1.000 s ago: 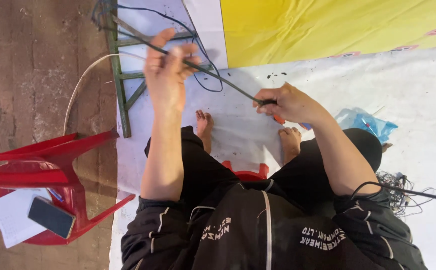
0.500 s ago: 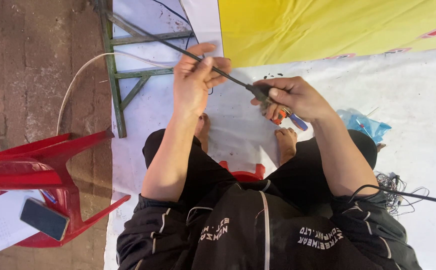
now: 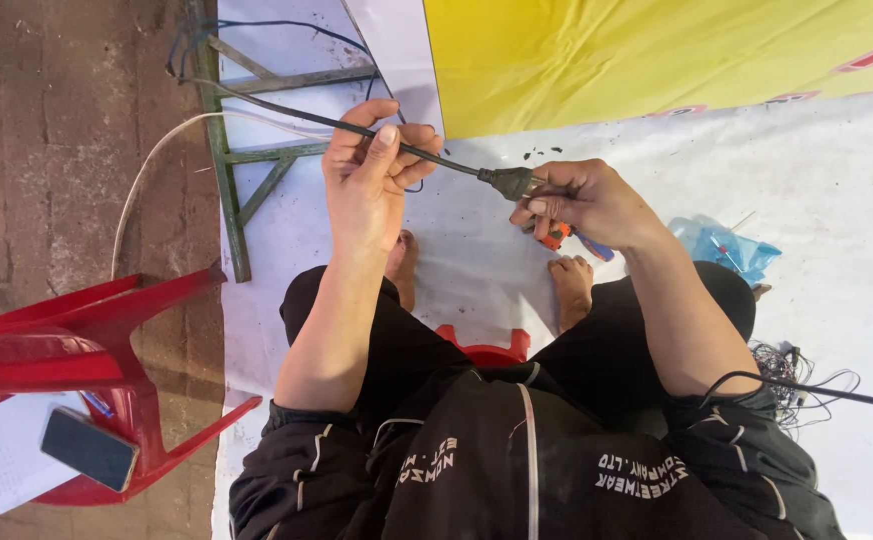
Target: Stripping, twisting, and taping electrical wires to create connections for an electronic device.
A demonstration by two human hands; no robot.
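Observation:
My left hand point(image 3: 372, 185) pinches a black cable point(image 3: 287, 108) that runs up and left toward the green frame. At the cable's end sits a black plug point(image 3: 512, 183), gripped by my right hand point(image 3: 587, 200). That hand also holds an orange-and-blue tool point(image 3: 560, 238) under its fingers. The cable is stretched straight between the two hands. My bare feet rest on the white sheet point(image 3: 837, 180) below the hands.
A green metal frame point(image 3: 227, 160) stands at the upper left, with a white cable point(image 3: 147, 170) looping beside it. A red plastic chair point(image 3: 77, 350) at left carries a phone point(image 3: 89, 448) and paper. Blue plastic bag point(image 3: 727, 245) and tangled wires point(image 3: 792, 385) lie at right. Yellow sheet point(image 3: 657, 50) above.
My left hand has slid down the cable toward me. The right hand shifted its grip from the cable to the plug, and the plug now shows between the hands.

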